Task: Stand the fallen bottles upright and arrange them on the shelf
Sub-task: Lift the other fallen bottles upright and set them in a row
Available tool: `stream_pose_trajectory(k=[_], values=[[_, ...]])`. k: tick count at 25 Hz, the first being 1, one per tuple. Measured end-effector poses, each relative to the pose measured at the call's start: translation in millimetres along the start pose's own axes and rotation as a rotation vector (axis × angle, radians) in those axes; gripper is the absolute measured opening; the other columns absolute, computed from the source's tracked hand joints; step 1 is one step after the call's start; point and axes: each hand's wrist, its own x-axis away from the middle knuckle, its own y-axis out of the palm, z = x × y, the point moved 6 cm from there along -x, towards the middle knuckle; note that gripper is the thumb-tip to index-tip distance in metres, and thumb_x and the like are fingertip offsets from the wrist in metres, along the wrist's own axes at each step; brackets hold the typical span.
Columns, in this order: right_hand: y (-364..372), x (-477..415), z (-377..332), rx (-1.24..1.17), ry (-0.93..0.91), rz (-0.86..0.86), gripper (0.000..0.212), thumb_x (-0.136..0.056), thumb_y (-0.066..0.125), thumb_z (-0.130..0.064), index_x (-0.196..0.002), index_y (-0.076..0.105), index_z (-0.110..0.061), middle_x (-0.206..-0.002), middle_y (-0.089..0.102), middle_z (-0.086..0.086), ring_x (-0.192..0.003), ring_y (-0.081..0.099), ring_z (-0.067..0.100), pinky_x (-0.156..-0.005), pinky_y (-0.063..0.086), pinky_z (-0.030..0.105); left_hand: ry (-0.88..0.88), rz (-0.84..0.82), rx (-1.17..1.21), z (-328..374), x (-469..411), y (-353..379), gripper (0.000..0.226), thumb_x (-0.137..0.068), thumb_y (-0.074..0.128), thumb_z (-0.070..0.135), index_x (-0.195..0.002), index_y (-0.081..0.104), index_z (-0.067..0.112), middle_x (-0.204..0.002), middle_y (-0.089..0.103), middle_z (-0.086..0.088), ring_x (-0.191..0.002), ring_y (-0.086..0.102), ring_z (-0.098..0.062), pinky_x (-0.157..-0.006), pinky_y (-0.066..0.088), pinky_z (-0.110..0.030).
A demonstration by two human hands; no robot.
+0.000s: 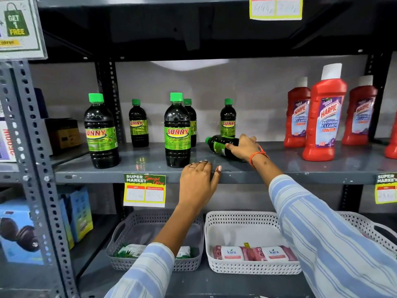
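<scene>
Grey slotted-steel shelving fills the view, its middle board holding dark bottles with green caps and yellow-green labels. Five of these stand upright: a large one at the left, a large one near the centre front, and three smaller ones toward the back. One small dark bottle with a green cap lies on its side right of centre, cap pointing left, just in front of an upright small bottle. Three red plastic cleaner bottles with white caps stand well apart at the right.

The right hand lies over the fallen bottle's lower body with fingers curled around it, gripping it. The left hand rests on the shelf's front edge, fingers loosely spread and holding nothing.

The step in hand looks like righting this bottle. To do it well, the person would likely pivot it on its base, swinging the cap up and away from the upright bottle behind so that one is not knocked over. Once the base sits flat, it could be slid into line with its neighbours, label forward. The dark liquid may shift as it tips, so a firm hold low on the body seems sensible.
</scene>
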Motion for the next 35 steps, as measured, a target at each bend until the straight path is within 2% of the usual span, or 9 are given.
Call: stream_pose_trajectory(k=[4, 8, 14, 20, 23, 26, 28, 32, 35], values=[[-7.7, -7.6, -1.7, 0.059, 0.019, -0.075, 0.058, -0.083, 0.061, -0.048, -0.123, 0.056, -0.005, -0.130, 0.052, 0.022, -0.103, 0.056, 0.037, -0.074, 0.044, 0.027, -0.013, -0.017, 0.002, -0.6, 0.9, 2.2, 0.050, -0.095, 0.029, 0.042, -0.078, 0.064, 0.011, -0.076, 0.069, -0.006, -0.070, 0.063, -0.026, -0.068, 0.044, -0.036], [-6.9, -14.7, -15.9, 0.274, -0.016, -0.079, 0.062, -0.076, 0.065, -0.054, -0.117, 0.060, -0.007, -0.118, 0.065, 0.016, -0.109, 0.062, 0.034, -0.087, 0.049, 0.035, -0.018, -0.028, -0.007, -0.8, 0.9, 2.7, 0.051, -0.095, 0.029, 0.042, -0.083, 0.066, 0.010, -0.081, 0.071, -0.006, -0.073, 0.064, -0.026, -0.070, 0.045, -0.036], [0.4, -13.2, -16.1, 0.307, -0.046, 0.054, 0.059, -0.079, 0.066, -0.052, -0.115, 0.061, -0.005, -0.117, 0.066, 0.017, -0.109, 0.062, 0.035, -0.088, 0.049, 0.035, -0.021, -0.035, -0.003, -0.2, 0.7, 2.9, 0.051, -0.096, 0.028, 0.042, -0.082, 0.065, 0.010, -0.080, 0.070, -0.006, -0.073, 0.063, -0.026, -0.071, 0.044, -0.037], [5.7, -4.0, -3.4, -0.099, 0.021, 0.171, 0.069, -0.083, 0.056, -0.059, -0.123, 0.046, -0.003, -0.128, 0.057, 0.018, -0.128, 0.040, 0.037, -0.100, 0.039, 0.045, -0.013, 0.004, 0.005, -0.4, 2.4, 0.3, 0.046, -0.095, 0.032, 0.040, -0.075, 0.061, 0.010, -0.072, 0.067, -0.007, -0.066, 0.060, -0.028, -0.066, 0.042, -0.037], [15.3, -7.0, 5.2, -0.420, 0.060, 0.054, 0.068, -0.086, 0.055, -0.055, -0.127, 0.038, -0.003, -0.127, 0.057, 0.020, -0.123, 0.050, 0.035, -0.103, 0.040, 0.041, -0.015, 0.002, 0.011, 0.8, 1.9, 2.4, 0.046, -0.095, 0.032, 0.040, -0.077, 0.062, 0.010, -0.074, 0.067, -0.007, -0.067, 0.060, -0.028, -0.067, 0.043, -0.037], [22.2, -12.8, 12.7, -0.632, 0.070, -0.052, 0.066, -0.088, 0.062, -0.043, -0.129, 0.035, 0.001, -0.116, 0.060, 0.011, -0.108, 0.057, 0.026, -0.097, 0.044, 0.035, -0.018, 0.009, 0.017, 0.1, 1.8, 3.7, 0.047, -0.096, 0.032, 0.040, -0.079, 0.064, 0.009, -0.076, 0.069, -0.007, -0.069, 0.062, -0.028, -0.069, 0.044, -0.037], [24.4, -21.1, 17.8, -0.657, 0.052, -0.068, 0.073, -0.080, 0.070, -0.043, -0.129, 0.039, 0.001, -0.119, 0.062, 0.011, -0.110, 0.059, 0.025, -0.099, 0.048, 0.037, -0.022, 0.010, 0.017, -0.2, 1.9, 4.0, 0.047, -0.096, 0.032, 0.040, -0.081, 0.064, 0.009, -0.078, 0.069, -0.007, -0.070, 0.062, -0.028, -0.070, 0.044, -0.038], [40.8, -49.3, 38.9, -0.640, 0.063, -0.031, 0.102, -0.036, 0.074, -0.066, -0.119, 0.060, -0.009, -0.111, 0.071, 0.010, -0.106, 0.067, 0.025, -0.098, 0.052, 0.041, -0.023, 0.015, 0.013, 0.7, 3.1, 3.1, 0.047, -0.095, 0.032, 0.040, -0.081, 0.065, 0.009, -0.078, 0.069, -0.008, -0.070, 0.061, -0.028, -0.070, 0.043, -0.038], [25.0, -28.0, 32.1, -0.512, 0.104, 0.039, 0.105, -0.027, 0.076, -0.072, -0.115, 0.062, -0.016, -0.110, 0.065, 0.008, -0.102, 0.064, 0.026, -0.094, 0.054, 0.038, -0.027, 0.015, 0.016, 0.4, 2.9, 2.9, 0.047, -0.095, 0.033, 0.039, -0.081, 0.065, 0.009, -0.078, 0.069, -0.007, -0.070, 0.061, -0.028, -0.070, 0.043, -0.038]])
